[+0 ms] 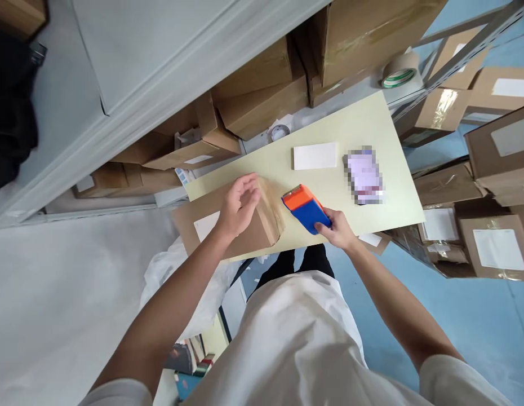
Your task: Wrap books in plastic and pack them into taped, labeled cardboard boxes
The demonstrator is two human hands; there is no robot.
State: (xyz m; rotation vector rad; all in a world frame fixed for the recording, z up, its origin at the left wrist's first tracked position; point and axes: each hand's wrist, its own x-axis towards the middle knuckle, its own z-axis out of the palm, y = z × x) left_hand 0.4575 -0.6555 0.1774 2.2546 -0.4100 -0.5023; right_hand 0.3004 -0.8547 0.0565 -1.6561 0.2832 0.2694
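Note:
My left hand point(240, 207) is over the right part of a closed cardboard box point(203, 217), its fingers stretched out and slightly curled, holding nothing. Whether it touches the box I cannot tell. The box bears a white label point(205, 225) and has shiny tape on its right end. In my right hand point(337, 228) is a chunky blue-and-orange handheld tool point(307, 208), gripped at its blue end. The orange end points up and left, toward the box, and has a greyish strip along its edge; its exact kind is unclear.
On the pale yellow table point(397, 192) lie a white rectangular pad point(315, 156) and a pixelated phone-like object point(364, 176). Tape rolls point(399, 70) and open cartons point(262, 101) stand on the shelf behind. Stacked boxes point(498, 242) are at right, plastic wrap point(169, 276) at left.

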